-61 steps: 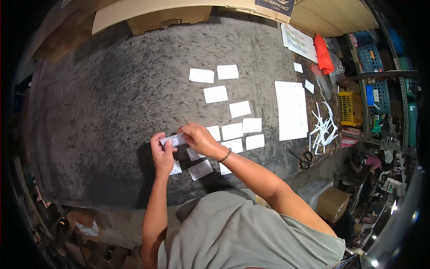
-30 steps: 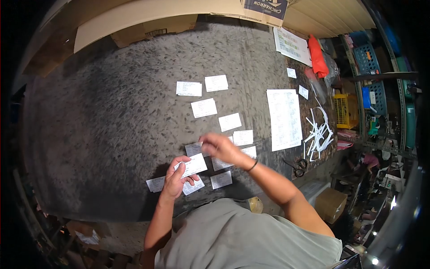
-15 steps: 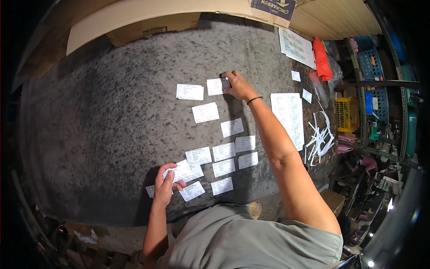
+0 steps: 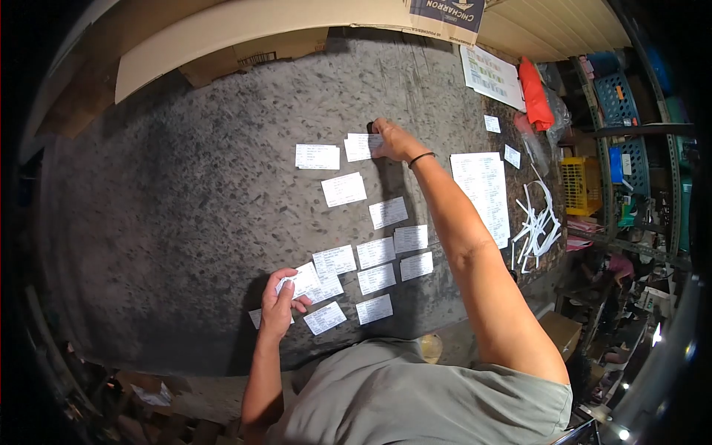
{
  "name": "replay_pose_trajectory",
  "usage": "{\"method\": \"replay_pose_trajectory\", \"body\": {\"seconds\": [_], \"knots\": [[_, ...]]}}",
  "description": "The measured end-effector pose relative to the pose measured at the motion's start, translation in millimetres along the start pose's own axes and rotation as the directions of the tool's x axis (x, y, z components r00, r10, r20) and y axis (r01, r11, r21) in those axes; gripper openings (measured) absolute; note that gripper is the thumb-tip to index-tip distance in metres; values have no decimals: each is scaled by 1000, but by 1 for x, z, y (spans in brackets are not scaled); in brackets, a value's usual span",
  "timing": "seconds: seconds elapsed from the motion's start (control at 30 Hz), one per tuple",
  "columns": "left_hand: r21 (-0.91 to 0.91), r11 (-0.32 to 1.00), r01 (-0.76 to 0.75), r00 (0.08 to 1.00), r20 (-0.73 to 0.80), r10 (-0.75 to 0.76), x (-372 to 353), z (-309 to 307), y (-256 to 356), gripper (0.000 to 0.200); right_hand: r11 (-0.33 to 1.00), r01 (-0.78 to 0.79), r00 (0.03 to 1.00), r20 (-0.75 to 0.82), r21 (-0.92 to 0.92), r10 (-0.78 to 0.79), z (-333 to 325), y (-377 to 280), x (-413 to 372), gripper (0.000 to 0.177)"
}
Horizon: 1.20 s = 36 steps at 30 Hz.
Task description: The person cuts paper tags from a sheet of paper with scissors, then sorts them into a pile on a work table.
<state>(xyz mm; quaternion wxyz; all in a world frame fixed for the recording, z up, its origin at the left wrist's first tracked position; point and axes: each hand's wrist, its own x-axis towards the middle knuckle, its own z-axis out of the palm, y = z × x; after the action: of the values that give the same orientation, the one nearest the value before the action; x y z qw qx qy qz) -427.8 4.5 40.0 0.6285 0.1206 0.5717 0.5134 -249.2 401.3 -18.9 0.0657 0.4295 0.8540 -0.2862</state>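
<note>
My left hand (image 4: 279, 304) is closed on a few printed paper slips (image 4: 300, 280), thumb on top, just above other slips on the dark table. At the far side, my right hand (image 4: 394, 141) has its fingers and thumb at the right edge of a small slip stack (image 4: 359, 147); something black shows at a fingertip. Left of it lies another slip stack (image 4: 317, 156), and a third stack (image 4: 344, 190) sits nearer. Between my hands, single slips or small piles lie in loose rows, among them a slip (image 4: 388, 213) and a slip (image 4: 374, 309).
Long printed sheets (image 4: 478, 200) lie right of my forearm, beside a tangle of white paper strips (image 4: 535, 230). A red bag (image 4: 535, 94) and a chart sheet (image 4: 493, 78) are at the back right. Cardboard (image 4: 259, 33) lines the far edge. Shelves hold a yellow basket (image 4: 582, 185).
At the far stack, the slip under my right hand now lies offset over another, with the hand still at its edge. My left hand keeps its slips. The whole view has shifted slightly.
</note>
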Motion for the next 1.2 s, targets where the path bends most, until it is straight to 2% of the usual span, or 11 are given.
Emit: {"method": "replay_pose_trajectory", "body": {"seconds": [0.2, 0.4, 0.6, 0.67, 0.77, 0.87, 0.93, 0.97, 1.13, 1.17, 1.2], "knots": [[2, 1000, -12, 1000, -9, 12, 1, 1, 4, 28, 997, -48, 997, 59, -56, 51, -6, -8, -2, 62], [12, 999, -36, 998, -48, 36, 0, 5, 3, 26, 997, 11, 999, -46, -74, -14, 1, -1, -9, 52], [-46, 998, -51, 999, 3, 51, -3, 14, 10, 19, 938, 120, 989, -121, 325, -84, 5, -8, -42, 27], [-93, 992, -89, 996, 11, 90, -6, 25, 19, 18, 762, 157, 987, -122, 628, -103, -9, -55, -87, 23], [-104, 987, -120, 982, 130, 134, -10, 37, 28, 15, 696, 41, 982, 101, 716, -162, -8, -104, -139, 22], [53, 964, -261, 952, 178, 248, -19, 46, 34, 14, 754, 227, 937, 73, 617, -342, 0, -143, -184, 23], [527, 649, -548, 825, 211, 525, -19, 38, 25, 16, 726, 152, 927, 158, 670, -340, 0, -161, -207, 23], [532, 652, -540, 830, 205, 519, -24, 37, 19, 16, 754, 224, 921, 118, 617, -370, 5, -164, -215, 25], [475, 651, -593, 792, 198, 577, -42, 38, 9, 16, 726, 116, 903, 233, 677, -361, 10, -174, -239, 27], [143, 868, -476, 878, 128, 461, -47, 46, 5, 18, 750, 164, 892, 228, 640, -389, 10, -177, -243, 30], [141, 862, -487, 872, 134, 471, -52, 44, 2, 18, 773, 213, 881, 224, 598, -416, 9, -180, -248, 32]]}}
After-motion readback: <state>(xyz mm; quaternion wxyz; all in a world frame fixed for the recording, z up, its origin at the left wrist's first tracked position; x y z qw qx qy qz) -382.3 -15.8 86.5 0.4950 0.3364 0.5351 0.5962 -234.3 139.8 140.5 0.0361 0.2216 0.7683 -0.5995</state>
